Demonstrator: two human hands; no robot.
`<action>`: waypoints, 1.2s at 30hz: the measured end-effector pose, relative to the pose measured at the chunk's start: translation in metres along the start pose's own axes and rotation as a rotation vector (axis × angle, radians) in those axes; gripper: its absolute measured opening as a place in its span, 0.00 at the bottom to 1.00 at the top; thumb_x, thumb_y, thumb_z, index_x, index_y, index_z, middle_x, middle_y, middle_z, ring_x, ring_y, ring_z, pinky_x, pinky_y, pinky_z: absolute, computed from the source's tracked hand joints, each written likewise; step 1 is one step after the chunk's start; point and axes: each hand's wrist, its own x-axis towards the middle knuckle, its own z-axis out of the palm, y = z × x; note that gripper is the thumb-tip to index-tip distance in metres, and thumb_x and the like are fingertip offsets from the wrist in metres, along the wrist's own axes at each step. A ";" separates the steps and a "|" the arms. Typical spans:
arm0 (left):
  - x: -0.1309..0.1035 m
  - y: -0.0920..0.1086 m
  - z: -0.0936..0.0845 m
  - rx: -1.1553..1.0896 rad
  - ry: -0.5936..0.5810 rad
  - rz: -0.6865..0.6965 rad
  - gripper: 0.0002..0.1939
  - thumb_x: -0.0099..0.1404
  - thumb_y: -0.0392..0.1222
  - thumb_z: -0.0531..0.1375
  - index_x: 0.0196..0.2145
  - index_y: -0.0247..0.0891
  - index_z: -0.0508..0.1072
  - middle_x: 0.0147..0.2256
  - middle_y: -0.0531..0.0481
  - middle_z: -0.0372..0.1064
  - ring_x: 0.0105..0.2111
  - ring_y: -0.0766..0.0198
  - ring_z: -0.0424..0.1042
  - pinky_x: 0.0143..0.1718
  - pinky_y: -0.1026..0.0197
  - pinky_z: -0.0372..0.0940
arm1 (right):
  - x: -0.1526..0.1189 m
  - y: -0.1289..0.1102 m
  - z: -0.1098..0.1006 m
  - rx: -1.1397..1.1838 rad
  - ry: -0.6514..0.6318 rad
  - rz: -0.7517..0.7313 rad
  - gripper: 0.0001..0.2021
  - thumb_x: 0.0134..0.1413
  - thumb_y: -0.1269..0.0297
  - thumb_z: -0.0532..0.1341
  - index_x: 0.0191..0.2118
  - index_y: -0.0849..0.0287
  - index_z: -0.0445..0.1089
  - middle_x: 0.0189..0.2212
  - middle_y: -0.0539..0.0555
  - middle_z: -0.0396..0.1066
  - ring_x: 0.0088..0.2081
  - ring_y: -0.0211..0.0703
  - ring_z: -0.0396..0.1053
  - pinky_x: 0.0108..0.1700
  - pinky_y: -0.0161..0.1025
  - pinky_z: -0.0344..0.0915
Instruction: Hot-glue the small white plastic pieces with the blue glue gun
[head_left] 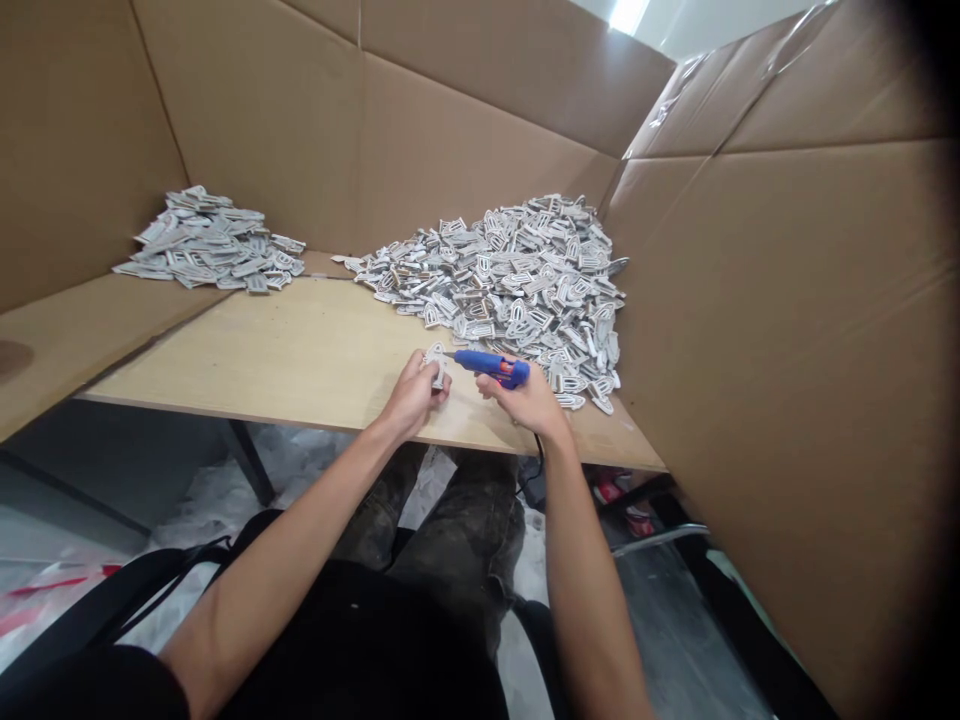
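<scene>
Fingers of the left hand are closed around a grey-white slotted piece, its long axis near twelve-to-six; at its three o'clock, a blue glue gun, gripped in the right hand, is pointed towards nine.

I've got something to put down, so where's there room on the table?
The widest bare patch is the tabletop between the left hand and the small pile. It's crowded on the right: the big pile lies just beyond the right hand and blue glue gun.
</scene>
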 end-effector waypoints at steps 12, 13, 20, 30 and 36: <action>0.001 -0.005 0.000 -0.015 -0.071 0.009 0.12 0.51 0.30 0.55 0.34 0.38 0.63 0.26 0.53 0.66 0.22 0.70 0.62 0.24 0.67 0.52 | 0.005 0.006 0.012 -0.070 -0.004 -0.012 0.21 0.55 0.40 0.69 0.31 0.56 0.75 0.26 0.52 0.74 0.29 0.44 0.69 0.32 0.40 0.66; 0.000 -0.005 0.000 -0.018 -0.071 0.013 0.12 0.51 0.30 0.55 0.34 0.38 0.63 0.26 0.53 0.66 0.22 0.70 0.62 0.24 0.67 0.52 | 0.005 0.006 0.012 -0.073 -0.005 -0.009 0.21 0.55 0.41 0.69 0.30 0.55 0.74 0.25 0.52 0.75 0.29 0.44 0.70 0.33 0.40 0.66; 0.001 -0.006 0.000 -0.024 -0.054 0.031 0.14 0.52 0.29 0.55 0.37 0.39 0.61 0.27 0.56 0.65 0.22 0.71 0.61 0.25 0.67 0.52 | 0.004 0.006 0.013 -0.053 0.020 0.033 0.22 0.56 0.41 0.69 0.27 0.56 0.72 0.23 0.53 0.74 0.26 0.43 0.69 0.32 0.40 0.66; -0.001 -0.004 0.001 -0.021 -0.044 0.007 0.15 0.53 0.28 0.55 0.38 0.40 0.60 0.27 0.55 0.65 0.22 0.70 0.61 0.25 0.67 0.51 | 0.004 0.009 0.017 -0.057 0.061 0.019 0.25 0.55 0.38 0.69 0.25 0.55 0.68 0.20 0.49 0.65 0.24 0.40 0.60 0.29 0.38 0.60; -0.001 -0.004 0.001 -0.011 -0.048 0.014 0.14 0.54 0.29 0.55 0.38 0.41 0.59 0.26 0.55 0.65 0.22 0.70 0.61 0.26 0.66 0.51 | 0.005 0.011 0.020 -0.040 0.081 -0.003 0.24 0.54 0.39 0.70 0.36 0.58 0.78 0.28 0.52 0.73 0.30 0.43 0.66 0.36 0.40 0.66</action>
